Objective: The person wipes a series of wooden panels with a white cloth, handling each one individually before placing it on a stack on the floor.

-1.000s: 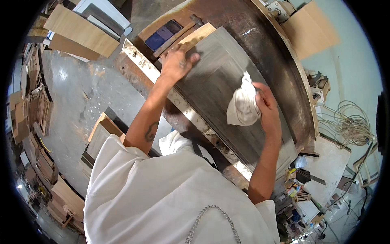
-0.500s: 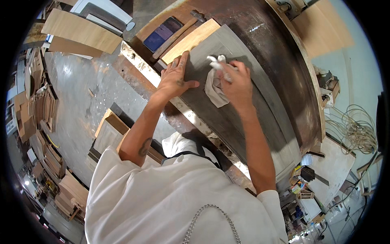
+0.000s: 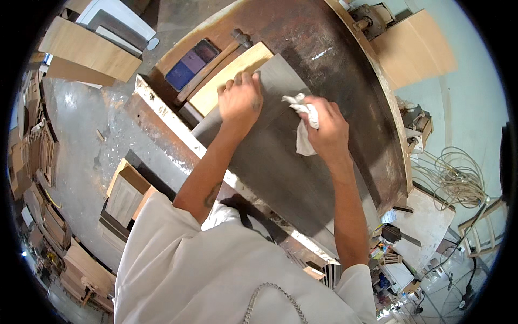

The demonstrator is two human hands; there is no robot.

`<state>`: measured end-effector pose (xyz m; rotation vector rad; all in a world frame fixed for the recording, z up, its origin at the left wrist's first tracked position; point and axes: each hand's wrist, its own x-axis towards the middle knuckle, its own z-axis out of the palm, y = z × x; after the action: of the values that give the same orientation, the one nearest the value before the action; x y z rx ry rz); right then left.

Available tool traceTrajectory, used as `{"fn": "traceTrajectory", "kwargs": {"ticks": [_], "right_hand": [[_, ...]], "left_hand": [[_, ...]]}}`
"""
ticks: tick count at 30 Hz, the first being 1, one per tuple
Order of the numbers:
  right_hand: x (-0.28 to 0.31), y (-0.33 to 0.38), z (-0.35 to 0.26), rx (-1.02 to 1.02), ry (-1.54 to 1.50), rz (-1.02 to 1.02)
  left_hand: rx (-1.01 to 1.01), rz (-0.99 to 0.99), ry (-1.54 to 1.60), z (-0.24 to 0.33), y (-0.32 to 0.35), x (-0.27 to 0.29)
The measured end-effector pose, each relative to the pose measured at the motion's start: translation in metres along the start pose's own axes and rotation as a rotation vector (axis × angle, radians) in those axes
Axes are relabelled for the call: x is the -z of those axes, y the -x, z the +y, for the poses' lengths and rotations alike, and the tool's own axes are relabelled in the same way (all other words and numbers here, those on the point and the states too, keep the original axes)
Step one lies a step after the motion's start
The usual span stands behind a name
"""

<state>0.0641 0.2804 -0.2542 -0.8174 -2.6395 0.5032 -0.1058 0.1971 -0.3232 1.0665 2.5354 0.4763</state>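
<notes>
A long grey wooden panel (image 3: 270, 146) lies on a dark, worn worktable (image 3: 307, 32). At its far end my left hand (image 3: 241, 102) has its fingers curled over the edge, the thumb along the panel side. My right hand (image 3: 329, 129) is closed on a crumpled white cloth (image 3: 306, 141) over the panel's right part, a loose end hanging below the fingers. Beyond the panel's end, close to my left fingers, is a pale yellow wood board (image 3: 216, 94).
A hammer (image 3: 210, 70) and a dark blue phone (image 3: 189, 67) lie past the yellow board. Wooden frame pieces (image 3: 129, 189) stand on the floor left of me. Coiled cable (image 3: 453, 178) lies at right, and stacked boards (image 3: 40, 162) line the far left.
My left hand has gone from lying flat on the panel to curling over its end. The right hand has bunched the cloth and shifted slightly right and nearer. The panel appears shifted or turned.
</notes>
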Motion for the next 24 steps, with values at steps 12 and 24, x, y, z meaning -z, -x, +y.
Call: {"fn": "traceTrajectory", "kwargs": {"ticks": [12,24], "right_hand": [[-0.04,-0.024,0.014,0.126,0.042,-0.226],[-0.041,-0.019,0.006,0.122,0.106,-0.293]], "left_hand": [[-0.103,0.311,-0.011,0.0,-0.008,-0.019],[-0.133,0.285,0.019,-0.001,-0.001,-0.019]]}}
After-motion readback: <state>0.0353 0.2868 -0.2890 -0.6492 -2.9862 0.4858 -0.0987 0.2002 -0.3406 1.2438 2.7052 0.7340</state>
